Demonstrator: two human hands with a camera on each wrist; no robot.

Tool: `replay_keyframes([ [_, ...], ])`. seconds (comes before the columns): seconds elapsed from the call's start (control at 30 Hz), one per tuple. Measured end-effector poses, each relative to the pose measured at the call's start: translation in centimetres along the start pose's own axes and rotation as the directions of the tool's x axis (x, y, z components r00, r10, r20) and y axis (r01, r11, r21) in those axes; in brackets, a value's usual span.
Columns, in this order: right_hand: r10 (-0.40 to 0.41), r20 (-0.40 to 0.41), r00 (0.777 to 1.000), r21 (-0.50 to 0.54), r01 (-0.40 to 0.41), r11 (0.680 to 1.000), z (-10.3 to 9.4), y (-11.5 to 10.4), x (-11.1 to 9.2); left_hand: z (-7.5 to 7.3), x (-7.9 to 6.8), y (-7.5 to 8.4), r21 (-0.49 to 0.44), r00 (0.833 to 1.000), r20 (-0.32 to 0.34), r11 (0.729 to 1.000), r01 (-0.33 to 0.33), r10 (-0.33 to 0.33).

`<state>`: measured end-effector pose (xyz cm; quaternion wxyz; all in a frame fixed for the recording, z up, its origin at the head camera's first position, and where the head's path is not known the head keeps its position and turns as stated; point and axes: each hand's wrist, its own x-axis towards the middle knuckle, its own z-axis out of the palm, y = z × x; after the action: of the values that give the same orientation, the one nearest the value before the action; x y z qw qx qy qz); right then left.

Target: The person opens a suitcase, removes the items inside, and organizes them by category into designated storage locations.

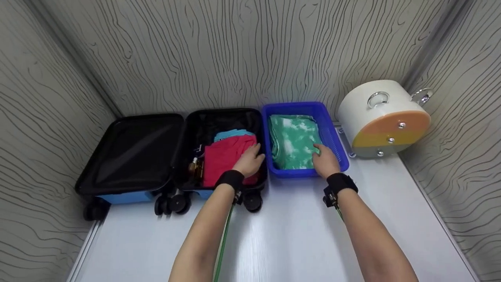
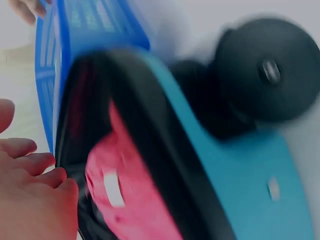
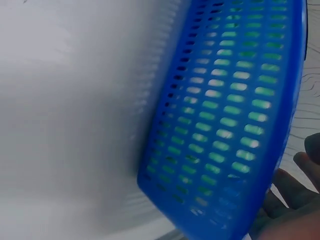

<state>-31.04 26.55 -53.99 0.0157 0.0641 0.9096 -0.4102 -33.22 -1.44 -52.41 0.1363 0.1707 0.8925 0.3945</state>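
Observation:
My left hand [image 1: 250,161] is over the right side of an open suitcase [image 1: 224,113], fingers relaxed and holding nothing. Below it lies a folded red garment [image 1: 223,156], with a light blue garment [image 1: 233,134] showing behind. In the left wrist view, the garment's white label [image 2: 114,190] is visible beside the fingers. My right hand [image 1: 325,160] reaches over the front right part of a blue plastic basket [image 1: 291,173], its fingers loosely bent near a folded green-and-white cloth [image 1: 299,141]. The right wrist view shows that hand [image 3: 295,210] beyond the basket's rim, partly hidden by it.
The suitcase's black lid half [image 1: 137,152] lies open at left. Small bottles [image 1: 194,166] stand left of the red garment. Black wheels [image 1: 253,201] stick out at the front. A white drum-shaped case [image 1: 372,105] with coloured stripes stands at right. Patterned walls [image 1: 219,58] enclose the surface.

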Motion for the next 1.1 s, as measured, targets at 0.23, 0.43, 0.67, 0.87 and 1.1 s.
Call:
replay_keyframes([
  [0.23, -0.063, 0.023, 0.998, 0.124, 0.059, 0.991, 1.5, -2.6, -0.1, -3.5, -1.9, -3.4, 0.009, 0.991, -0.071, 0.993, 0.113, -0.113],
  [0.43, -0.14, 0.041, 0.989, 0.148, 0.132, 0.98, 4.1, -5.4, -0.2, -5.6, -3.4, -5.7, -0.002, 0.972, -0.119, 0.979, 0.204, -0.203],
  [0.67, -0.221, 0.077, 0.972, 0.213, 0.201, 0.956, 7.7, -8.6, -0.8, -7.1, -5.2, -7.4, -0.055, 0.957, -0.125, 0.965, 0.256, -0.261],
  [0.87, -0.23, 0.177, 0.957, 0.21, 0.192, 0.959, 11.1, -10.6, -1.7, -7.1, -6.1, -8.5, -0.013, 0.931, -0.174, 0.946, 0.325, -0.322],
  [1.1, -0.163, 0.261, 0.951, 0.016, 0.165, 0.986, 14.0, -12.0, -2.1, -6.5, -6.7, -9.1, 0.064, 0.892, -0.138, 0.895, 0.442, -0.431],
])
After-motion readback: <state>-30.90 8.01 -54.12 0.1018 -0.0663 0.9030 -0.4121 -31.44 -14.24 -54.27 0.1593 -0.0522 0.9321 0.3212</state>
